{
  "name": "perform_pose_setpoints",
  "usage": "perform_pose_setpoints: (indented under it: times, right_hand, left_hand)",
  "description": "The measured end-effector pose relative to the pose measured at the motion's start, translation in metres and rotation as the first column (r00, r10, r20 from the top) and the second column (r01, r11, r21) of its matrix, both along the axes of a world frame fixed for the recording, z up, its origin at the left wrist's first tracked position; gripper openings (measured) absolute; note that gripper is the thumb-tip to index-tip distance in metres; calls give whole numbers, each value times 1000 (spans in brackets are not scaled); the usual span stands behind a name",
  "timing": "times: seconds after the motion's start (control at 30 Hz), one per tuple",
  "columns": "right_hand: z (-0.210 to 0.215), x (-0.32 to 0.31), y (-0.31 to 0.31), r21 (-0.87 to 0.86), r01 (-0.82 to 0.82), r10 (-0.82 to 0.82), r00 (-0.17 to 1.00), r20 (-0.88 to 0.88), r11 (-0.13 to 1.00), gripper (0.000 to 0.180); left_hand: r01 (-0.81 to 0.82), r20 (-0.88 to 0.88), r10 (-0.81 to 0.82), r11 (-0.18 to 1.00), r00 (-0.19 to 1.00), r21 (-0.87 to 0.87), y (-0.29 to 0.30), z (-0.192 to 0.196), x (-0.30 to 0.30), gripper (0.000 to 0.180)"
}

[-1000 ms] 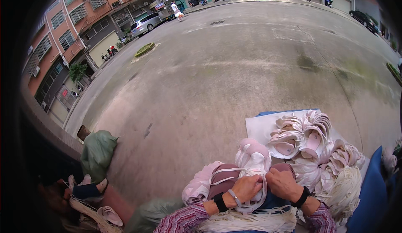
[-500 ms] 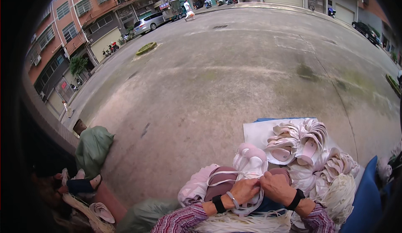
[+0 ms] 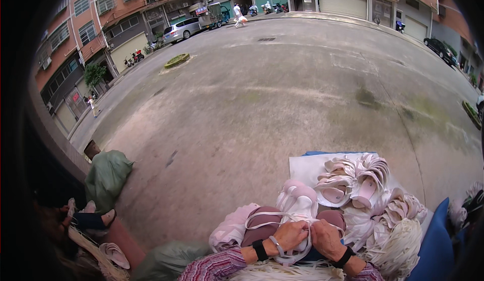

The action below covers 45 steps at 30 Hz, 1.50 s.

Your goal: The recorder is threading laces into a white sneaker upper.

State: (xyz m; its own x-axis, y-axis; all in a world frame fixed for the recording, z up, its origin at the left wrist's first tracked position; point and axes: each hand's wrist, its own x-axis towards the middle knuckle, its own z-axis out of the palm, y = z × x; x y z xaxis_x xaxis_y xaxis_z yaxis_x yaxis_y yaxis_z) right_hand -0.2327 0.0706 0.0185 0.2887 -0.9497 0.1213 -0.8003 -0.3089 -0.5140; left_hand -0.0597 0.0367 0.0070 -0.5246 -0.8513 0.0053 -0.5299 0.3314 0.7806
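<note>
A pink-and-white shoe upper lies between my knees, which are in mauve trousers. My left hand is closed at the upper's lacing, pinching a white shoelace. Part of that lace loops out to the left across my knee. Close beside it, my right hand is also closed on the lace, fingertips near the left ones. Exactly how the lace passes through the eyelets is hidden by my fingers. More pink uppers lie against my left knee. Loose white laces spread beneath my wrists.
To the right, stacked shoe uppers rest on a white sheet, with a bundle of pale laces nearer me. A green sack stands at left, near another person's sandalled foot. Parked vehicles and a walking person are across the yard.
My hands have shifted slightly, the right one turning more downward, with a strand of lace now showing between them. The whole view has moved a little; the distant walker has moved right.
</note>
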Motion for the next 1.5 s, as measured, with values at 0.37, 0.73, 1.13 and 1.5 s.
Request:
perform_pose_setpoints:
  times: [0.37, 0.73, 1.13, 1.5]
  right_hand:
    - [13, -1, 4, 98, -142, 123, 976, 181, 985, 34]
    - [43, 11, 17, -208, -233, 255, 963, 85, 950, 55]
    - [63, 24, 18, 104, -353, 238, 792, 562, 930, 21]
    - [96, 86, 56, -101, -761, 686, 507, 522, 640, 24]
  left_hand:
    - [-54, -91, 44, 992, 995, -118, 9, 4, 4, 13]
    - [403, -593, -59, 786, 803, 469, 29, 98, 71, 13]
    - [378, -534, 116, 582, 838, 720, 49, 84, 87, 16]
    - [534, -456, 619, 69, 639, 842, 35, 27, 26, 50]
